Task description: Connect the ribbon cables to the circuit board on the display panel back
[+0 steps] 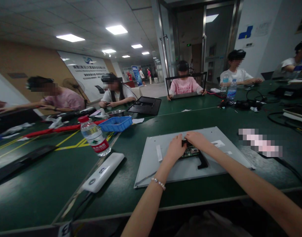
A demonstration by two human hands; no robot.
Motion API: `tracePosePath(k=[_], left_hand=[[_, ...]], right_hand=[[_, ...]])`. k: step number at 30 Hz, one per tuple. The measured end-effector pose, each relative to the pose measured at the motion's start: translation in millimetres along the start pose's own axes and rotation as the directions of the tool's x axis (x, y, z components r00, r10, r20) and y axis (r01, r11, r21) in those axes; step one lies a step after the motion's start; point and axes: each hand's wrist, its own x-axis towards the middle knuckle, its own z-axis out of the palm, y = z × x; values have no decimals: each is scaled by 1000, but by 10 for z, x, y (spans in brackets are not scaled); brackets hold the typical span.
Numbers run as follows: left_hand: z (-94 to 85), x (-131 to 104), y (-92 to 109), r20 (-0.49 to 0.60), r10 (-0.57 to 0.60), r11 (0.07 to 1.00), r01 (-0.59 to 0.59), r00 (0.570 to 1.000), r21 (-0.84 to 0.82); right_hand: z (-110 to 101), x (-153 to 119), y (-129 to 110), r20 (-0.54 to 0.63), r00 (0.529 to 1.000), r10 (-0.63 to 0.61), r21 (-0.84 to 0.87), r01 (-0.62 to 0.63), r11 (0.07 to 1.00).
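A flat grey panel (146, 164) lies on the green table before me. Near its middle sits a green circuit board (190, 151) with a black bracket (202, 162) around it. My left hand (176, 148) is closed at the board's upper left, its fingertips on a black part. My right hand (195, 139) is closed too, its fingertips at the top edge of the same black part, close to the left ones. The fingers hide most of that part. A white strip (159, 153) lies on the panel left of my hands.
Left of the panel are a white power bank (104, 172) with a cable, a water bottle (94, 136) and a blue tray (115, 124). A pink blurred object (261, 142) lies right. Across the green table (165, 120), a person holds a black frame (187, 76).
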Motion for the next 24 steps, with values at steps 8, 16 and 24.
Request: tracePosePath(k=[8, 16, 24], left_hand=[[-54, 41, -17, -77, 47, 999, -45, 996, 23], [-63, 71, -68, -181, 57, 997, -64, 982, -35], [-67, 78, -62, -165, 14, 997, -26, 986, -67]], right_hand=[[-20, -57, 47, -146, 989, -4, 155, 27, 987], [31, -58, 79, -325, 942, 83, 510, 101, 854], [101, -20, 129, -368, 913, 177, 709, 152, 689]])
